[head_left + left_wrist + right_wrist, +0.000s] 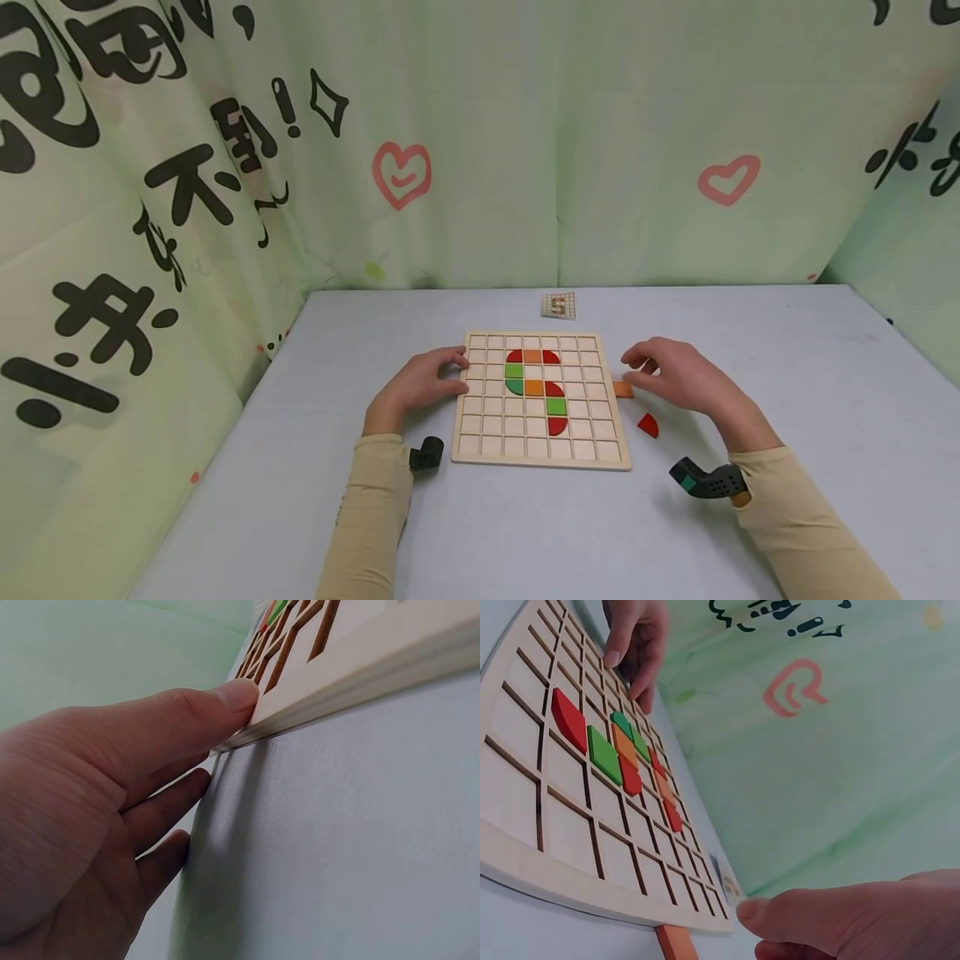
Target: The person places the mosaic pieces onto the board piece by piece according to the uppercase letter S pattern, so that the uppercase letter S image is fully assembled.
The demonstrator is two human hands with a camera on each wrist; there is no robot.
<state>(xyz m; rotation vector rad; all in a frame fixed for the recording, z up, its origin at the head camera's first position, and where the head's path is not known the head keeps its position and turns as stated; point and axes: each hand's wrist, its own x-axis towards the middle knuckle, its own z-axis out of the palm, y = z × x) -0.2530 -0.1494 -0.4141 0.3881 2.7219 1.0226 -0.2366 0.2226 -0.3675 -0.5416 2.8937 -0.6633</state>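
Observation:
A wooden grid board (491,425) lies flat, with red, orange and green pieces set in an S-like pattern in its cells. My left hand (420,383) touches the board's left edge, the thumb and fingers apart; in the left wrist view the thumb tip meets the rim. To the right of the board, my right hand (675,375) hovers with loosely bent fingers and nothing visible between them. An orange square piece (622,389) sits against the board's right edge, just under that hand's fingertips. Closer to me lies a red quarter-circle piece (648,425).
A small card (558,306) printed with a coloured grid pattern rests behind the board. The white tabletop (525,533) reaches back to a pale green curtain (555,167) with black lettering and pink hearts. Both wrists wear black camera mounts (708,481).

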